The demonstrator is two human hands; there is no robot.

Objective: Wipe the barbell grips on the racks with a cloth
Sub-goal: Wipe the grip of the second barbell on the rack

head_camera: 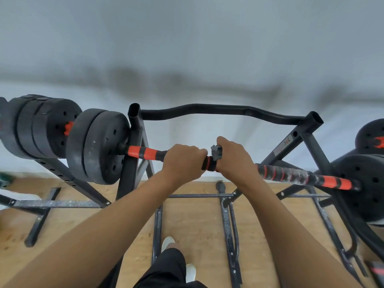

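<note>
Right hand (234, 157) clasps a crumpled grey cloth (216, 152) around mid-bar of the black-and-orange striped barbell (145, 153) on its black steel rack (307, 138); left hand (182, 161) clenches the bar alongside. The white-smeared right-side grip (291, 175) looks not yet wiped.

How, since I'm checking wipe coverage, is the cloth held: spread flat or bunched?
Bunched. The grey cloth is crumpled in the right hand against the barbell; only a small wad shows beside the thumb.
</note>
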